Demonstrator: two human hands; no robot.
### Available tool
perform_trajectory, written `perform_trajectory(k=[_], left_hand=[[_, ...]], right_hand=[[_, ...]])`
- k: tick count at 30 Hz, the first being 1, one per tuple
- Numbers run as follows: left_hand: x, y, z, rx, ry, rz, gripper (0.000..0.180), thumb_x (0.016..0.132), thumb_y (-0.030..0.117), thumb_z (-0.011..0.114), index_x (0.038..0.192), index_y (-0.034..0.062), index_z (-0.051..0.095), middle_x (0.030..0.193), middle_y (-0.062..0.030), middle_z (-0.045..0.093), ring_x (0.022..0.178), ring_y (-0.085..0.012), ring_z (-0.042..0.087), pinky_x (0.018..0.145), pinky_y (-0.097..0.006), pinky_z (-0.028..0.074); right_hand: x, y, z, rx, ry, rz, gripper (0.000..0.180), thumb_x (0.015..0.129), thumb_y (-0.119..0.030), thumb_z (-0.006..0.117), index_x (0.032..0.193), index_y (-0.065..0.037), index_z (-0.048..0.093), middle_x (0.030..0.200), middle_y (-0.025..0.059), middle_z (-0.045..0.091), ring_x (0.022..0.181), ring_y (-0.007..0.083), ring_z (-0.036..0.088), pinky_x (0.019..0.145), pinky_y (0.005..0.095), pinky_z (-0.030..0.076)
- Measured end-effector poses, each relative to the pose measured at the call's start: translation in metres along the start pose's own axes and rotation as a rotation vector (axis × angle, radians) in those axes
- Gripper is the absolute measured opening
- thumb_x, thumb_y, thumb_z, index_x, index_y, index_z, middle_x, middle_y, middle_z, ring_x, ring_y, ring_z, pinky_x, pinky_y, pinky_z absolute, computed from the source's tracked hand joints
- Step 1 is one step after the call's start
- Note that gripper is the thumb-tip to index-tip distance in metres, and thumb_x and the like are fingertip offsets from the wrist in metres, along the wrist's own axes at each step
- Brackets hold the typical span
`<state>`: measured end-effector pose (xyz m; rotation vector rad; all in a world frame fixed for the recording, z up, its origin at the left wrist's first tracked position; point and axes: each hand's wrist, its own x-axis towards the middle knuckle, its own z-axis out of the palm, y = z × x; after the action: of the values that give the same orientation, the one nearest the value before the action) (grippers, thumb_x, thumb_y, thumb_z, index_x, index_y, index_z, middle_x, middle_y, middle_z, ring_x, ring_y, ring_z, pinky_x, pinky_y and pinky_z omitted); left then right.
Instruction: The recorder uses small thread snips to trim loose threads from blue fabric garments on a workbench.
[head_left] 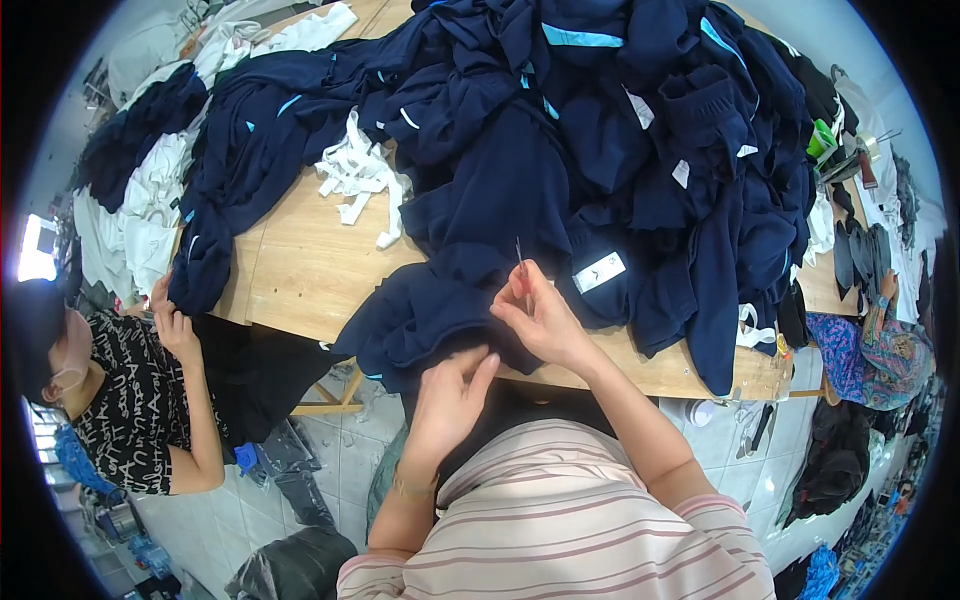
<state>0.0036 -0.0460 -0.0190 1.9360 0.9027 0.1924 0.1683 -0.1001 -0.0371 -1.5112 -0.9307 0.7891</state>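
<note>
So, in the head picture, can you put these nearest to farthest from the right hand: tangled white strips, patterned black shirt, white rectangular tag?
From the right hand:
1. White rectangular tag, just up and right of it.
2. Tangled white strips, up and left on the table.
3. Patterned black shirt, far left.

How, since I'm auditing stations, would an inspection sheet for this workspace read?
Surface: wooden table, largely covered by cloth.
Things in hand: navy garment at the near edge; thin pointed tool.
Clutter: navy garment pile; bunched white strips.
Hands: left hand touching the garment; right hand pinching the tool.
Cables: nothing clearly seen.
Surroundings: one co-worker at left, another co-worker at right; dark bag on tiled floor.
</note>
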Motion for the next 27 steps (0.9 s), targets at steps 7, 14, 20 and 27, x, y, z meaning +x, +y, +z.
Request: perform_trajectory(k=[7, 14, 20, 27], left_hand=[[0.009, 0.025, -0.008, 0.344, 0.376, 0.387, 0.034, 0.071, 0.006, 0.074, 0.104, 0.0068, 0.064, 0.115, -0.0121, 0.058, 0.094, -0.0286, 0.057, 0.073, -0.034, 0.051], [0.030, 0.001, -0.004, 0.436, 0.362, 0.484, 0.023, 0.075, -0.001, 0.066, 0.097, 0.0052, 0.062, 0.095, -0.0127, 0.061, 0.093, -0.0345, 0.059, 0.077, -0.037, 0.049], [0.031, -0.002, -0.004, 0.231, 0.297, 0.392, 0.018, 0.078, 0.003, 0.067, 0.095, 0.0019, 0.061, 0.083, -0.0162, 0.057, 0.075, -0.0344, 0.059, 0.063, -0.038, 0.048], [0.032, -0.004, -0.006, 0.133, 0.298, 0.324, 0.020, 0.075, 0.006, 0.071, 0.092, -0.0011, 0.061, 0.081, -0.0150, 0.062, 0.075, -0.0320, 0.062, 0.064, -0.036, 0.049]], right_hand=[[0.000, -0.013, -0.007, 0.029, -0.157, 0.152, 0.022, 0.087, -0.005, 0.061, 0.095, -0.004, 0.040, 0.083, 0.0089, 0.055, 0.079, 0.0145, 0.054, 0.072, 0.0261, 0.043], [-0.005, -0.015, -0.017, 0.154, -0.038, 0.154, 0.022, 0.087, -0.004, 0.059, 0.092, -0.007, 0.038, 0.075, 0.0058, 0.054, 0.069, 0.0118, 0.054, 0.061, 0.0232, 0.044], [-0.011, -0.006, -0.024, 0.481, 0.056, 0.102, 0.028, 0.089, -0.007, 0.059, 0.085, -0.011, 0.031, 0.080, 0.0041, 0.055, 0.068, 0.0088, 0.057, 0.057, 0.0202, 0.043], [-0.014, -0.007, -0.005, -0.098, -0.078, -0.106, 0.035, 0.079, -0.004, 0.067, 0.098, -0.002, 0.038, 0.090, 0.0143, 0.058, 0.080, 0.0269, 0.059, 0.071, 0.0335, 0.047]])
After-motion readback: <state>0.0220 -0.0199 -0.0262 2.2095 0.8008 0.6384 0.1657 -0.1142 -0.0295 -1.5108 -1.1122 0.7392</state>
